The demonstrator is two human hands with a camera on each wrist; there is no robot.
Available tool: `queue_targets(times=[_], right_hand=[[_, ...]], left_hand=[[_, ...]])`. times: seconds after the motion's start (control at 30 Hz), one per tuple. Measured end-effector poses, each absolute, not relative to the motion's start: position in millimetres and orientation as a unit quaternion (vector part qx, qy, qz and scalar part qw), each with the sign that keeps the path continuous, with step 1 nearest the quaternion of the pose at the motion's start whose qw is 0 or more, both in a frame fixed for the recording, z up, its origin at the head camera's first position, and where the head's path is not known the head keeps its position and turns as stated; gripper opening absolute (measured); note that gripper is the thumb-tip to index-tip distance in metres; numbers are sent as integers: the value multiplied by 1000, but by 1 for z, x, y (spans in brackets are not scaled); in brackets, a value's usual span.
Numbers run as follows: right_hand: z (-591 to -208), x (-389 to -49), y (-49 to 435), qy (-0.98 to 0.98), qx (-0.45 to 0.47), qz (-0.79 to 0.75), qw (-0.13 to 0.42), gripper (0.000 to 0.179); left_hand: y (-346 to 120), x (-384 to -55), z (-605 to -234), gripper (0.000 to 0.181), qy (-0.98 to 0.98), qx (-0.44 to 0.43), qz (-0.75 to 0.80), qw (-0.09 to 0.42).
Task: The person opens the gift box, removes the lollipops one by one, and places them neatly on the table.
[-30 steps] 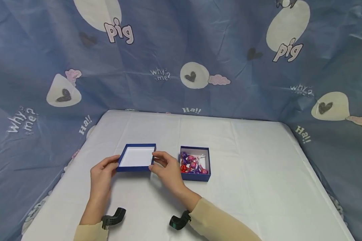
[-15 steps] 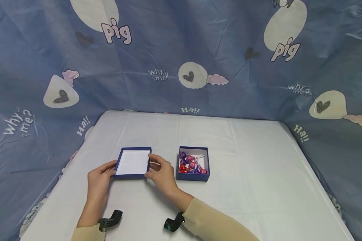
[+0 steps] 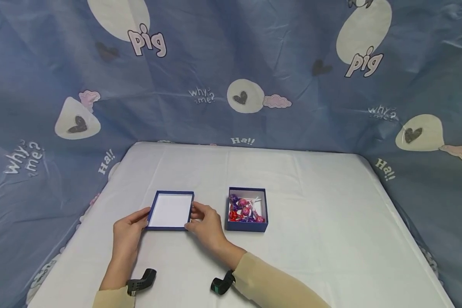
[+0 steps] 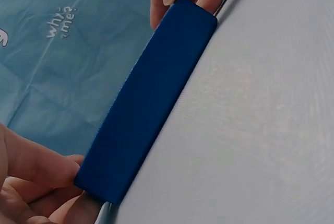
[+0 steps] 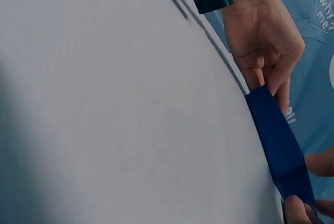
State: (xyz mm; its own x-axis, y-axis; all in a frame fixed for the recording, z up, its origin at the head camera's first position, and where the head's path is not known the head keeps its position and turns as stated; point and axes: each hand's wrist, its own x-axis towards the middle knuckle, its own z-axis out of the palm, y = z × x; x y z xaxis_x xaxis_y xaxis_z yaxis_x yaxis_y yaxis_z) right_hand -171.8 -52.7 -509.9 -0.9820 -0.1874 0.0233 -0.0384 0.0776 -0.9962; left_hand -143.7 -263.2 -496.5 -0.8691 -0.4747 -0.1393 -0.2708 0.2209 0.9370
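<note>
A square blue box lid (image 3: 171,210) lies hollow side up with its white inside showing, low at the table. My left hand (image 3: 126,235) grips its left side, while my right hand (image 3: 208,226) pinches the right side near the front corner. In the left wrist view the lid's blue front wall (image 4: 148,98) spans between fingers of both hands, right at the white cloth. The right wrist view shows the same lid (image 5: 276,135) with fingers at each end. Just right of my right hand stands the matching blue box (image 3: 247,226), holding several wrapped lollipops (image 3: 243,210).
A white cloth (image 3: 331,239) covers the table. Behind and beside it hangs a blue printed curtain (image 3: 200,42). Black wrist straps with camera mounts (image 3: 142,281) sit on both wrists, below the beige sleeves' ends.
Both hands have brought the lid down and slightly nearer, from tilted above the table to flat and low. The box of lollipops has stayed in place.
</note>
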Motion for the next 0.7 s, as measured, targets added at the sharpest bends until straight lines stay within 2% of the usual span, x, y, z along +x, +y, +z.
queue_targets(times=[0.47, 0.7], right_hand=[[-505, -170, -45, 764, -103, -634, 63, 61], [-490, -166, -39, 772, -121, -621, 64, 58]], left_hand=[[-264, -142, -496, 42, -768, 226, -592, 92], [-264, -138, -483, 39, -776, 202, -587, 116]])
